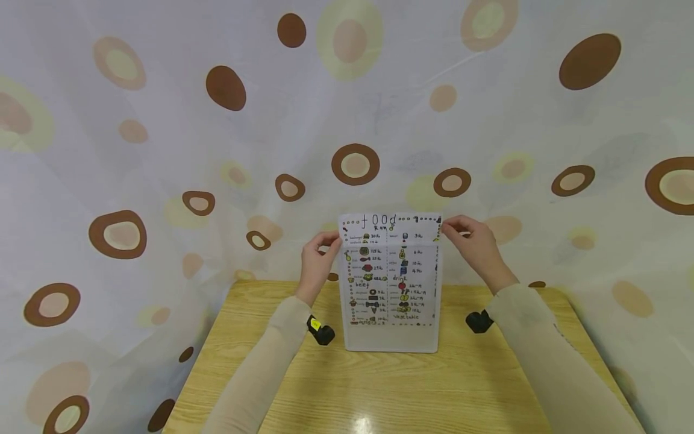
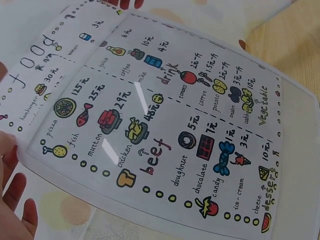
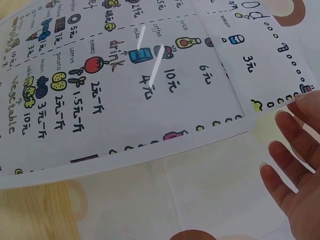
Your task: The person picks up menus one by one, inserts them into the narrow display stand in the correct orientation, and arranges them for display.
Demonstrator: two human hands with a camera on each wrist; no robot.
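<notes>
A spotted curtain [image 1: 217, 150] hangs behind the table [image 1: 379, 386]. A clear sleeve [image 1: 390, 337] stands upright on the table, holding a menu [image 1: 387, 271] whose top sticks out. The left hand [image 1: 317, 259] and right hand [image 1: 472, 241] pinch its upper corners. Small print is unreadable.

White menu sheet [image 1: 388, 271] with bright hand-drawn food icons and a dotted border, pale wood-grain table [image 1: 379, 386], white curtain [image 1: 217, 150] at twelve o'clock — brown, tan, yellow ovals — beige sleeves [image 1: 255, 374].
</notes>
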